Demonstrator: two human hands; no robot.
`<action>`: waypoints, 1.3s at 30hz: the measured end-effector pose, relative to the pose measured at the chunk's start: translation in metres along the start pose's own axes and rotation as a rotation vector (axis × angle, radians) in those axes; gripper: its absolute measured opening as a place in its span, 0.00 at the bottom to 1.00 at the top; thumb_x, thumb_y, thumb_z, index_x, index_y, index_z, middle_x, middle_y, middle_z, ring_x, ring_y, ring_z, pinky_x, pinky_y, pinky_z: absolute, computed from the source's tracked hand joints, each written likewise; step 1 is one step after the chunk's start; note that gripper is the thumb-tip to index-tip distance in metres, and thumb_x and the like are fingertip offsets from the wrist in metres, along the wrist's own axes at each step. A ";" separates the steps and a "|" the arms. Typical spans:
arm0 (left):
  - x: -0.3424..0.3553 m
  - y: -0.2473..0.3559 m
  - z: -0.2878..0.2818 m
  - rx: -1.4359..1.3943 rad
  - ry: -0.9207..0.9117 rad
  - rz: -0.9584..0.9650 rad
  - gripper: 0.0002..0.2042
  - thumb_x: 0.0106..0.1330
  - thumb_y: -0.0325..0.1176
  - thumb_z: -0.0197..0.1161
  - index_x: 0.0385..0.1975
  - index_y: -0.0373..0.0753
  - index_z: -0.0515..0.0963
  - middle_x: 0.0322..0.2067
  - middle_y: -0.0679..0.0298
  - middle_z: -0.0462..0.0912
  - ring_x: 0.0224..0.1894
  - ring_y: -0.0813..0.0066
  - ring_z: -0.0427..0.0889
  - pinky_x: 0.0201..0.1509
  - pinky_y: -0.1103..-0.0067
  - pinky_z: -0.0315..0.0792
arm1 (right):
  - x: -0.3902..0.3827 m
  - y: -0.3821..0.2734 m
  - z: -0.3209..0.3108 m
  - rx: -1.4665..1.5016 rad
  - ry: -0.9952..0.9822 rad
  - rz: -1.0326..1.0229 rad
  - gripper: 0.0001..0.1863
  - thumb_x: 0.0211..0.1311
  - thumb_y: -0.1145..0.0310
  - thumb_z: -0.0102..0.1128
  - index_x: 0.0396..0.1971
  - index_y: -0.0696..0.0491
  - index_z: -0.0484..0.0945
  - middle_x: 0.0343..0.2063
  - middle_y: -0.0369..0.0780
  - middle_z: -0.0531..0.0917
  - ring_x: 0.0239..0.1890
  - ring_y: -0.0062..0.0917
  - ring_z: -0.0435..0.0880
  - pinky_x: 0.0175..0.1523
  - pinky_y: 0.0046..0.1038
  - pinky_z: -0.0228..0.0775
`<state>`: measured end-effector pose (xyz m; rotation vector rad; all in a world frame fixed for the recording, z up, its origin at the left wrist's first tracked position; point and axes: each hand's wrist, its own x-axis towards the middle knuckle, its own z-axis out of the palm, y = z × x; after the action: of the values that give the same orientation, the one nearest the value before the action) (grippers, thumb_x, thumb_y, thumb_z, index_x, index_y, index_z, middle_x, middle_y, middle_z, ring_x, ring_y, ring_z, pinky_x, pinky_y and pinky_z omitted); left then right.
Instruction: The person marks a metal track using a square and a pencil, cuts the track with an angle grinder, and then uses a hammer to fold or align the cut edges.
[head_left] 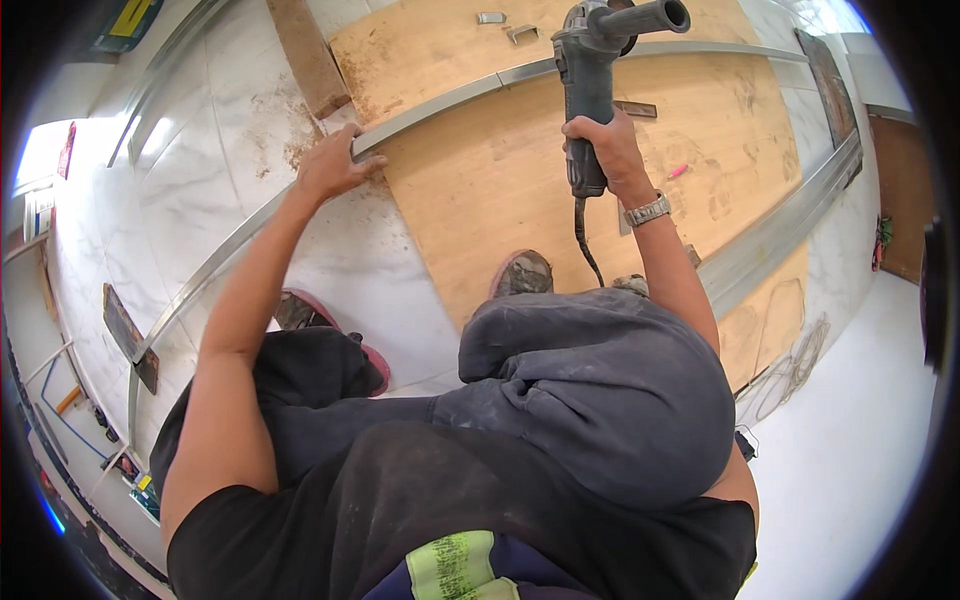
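Note:
My right hand (615, 152) is wrapped around the body of a dark angle grinder (587, 85), held upright above the board. Its side handle points to the right at the top, and a black cord (583, 240) hangs from its lower end. The grinder's disc cannot be made out. Over on the left, my left hand (332, 168) grips a long, thin metal channel (440, 106), with the thumb on one side and the fingers on the other. The channel runs across the floor and board, passing behind the grinder. A seam or cut line shows on it between hand and grinder.
Under the work lies a wooden board (450, 200) on marbled tiles (210, 130). Wood pieces (305, 55) (130, 335) lie at left. Wide metal channels (780, 235) stretch along the right. Small metal offcuts (522, 35), a pink marker (679, 170) and coiled wire (795, 370) lie about.

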<state>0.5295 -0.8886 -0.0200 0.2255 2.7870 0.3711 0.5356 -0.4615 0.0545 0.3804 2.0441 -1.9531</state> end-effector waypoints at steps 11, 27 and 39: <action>0.011 -0.075 0.022 0.144 -0.353 0.107 0.17 0.55 0.46 0.65 0.28 0.37 0.87 0.32 0.51 0.88 0.37 0.55 0.88 0.40 0.61 0.79 | -0.003 0.026 0.010 -0.020 -0.089 0.046 0.14 0.55 0.66 0.64 0.37 0.59 0.78 0.20 0.39 0.79 0.17 0.23 0.78 0.23 0.23 0.73; -0.070 -0.001 -0.009 -0.038 -0.160 -0.055 0.19 0.53 0.39 0.69 0.41 0.35 0.81 0.35 0.48 0.88 0.41 0.50 0.88 0.43 0.59 0.80 | 0.015 0.024 0.025 -0.041 -0.187 0.101 0.18 0.57 0.64 0.64 0.41 0.63 0.77 0.24 0.43 0.81 0.21 0.27 0.83 0.28 0.25 0.79; -0.090 0.006 0.065 -0.308 0.153 0.067 0.34 0.47 0.43 0.78 0.57 0.43 0.76 0.49 0.51 0.83 0.53 0.50 0.81 0.57 0.59 0.75 | 0.009 0.022 0.015 -0.076 -0.199 -0.059 0.10 0.60 0.64 0.66 0.31 0.56 0.79 0.22 0.33 0.78 0.20 0.17 0.75 0.26 0.21 0.69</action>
<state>0.6364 -0.8852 -0.0517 0.2253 2.8232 0.8581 0.5361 -0.4757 0.0305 0.1046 2.0145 -1.8573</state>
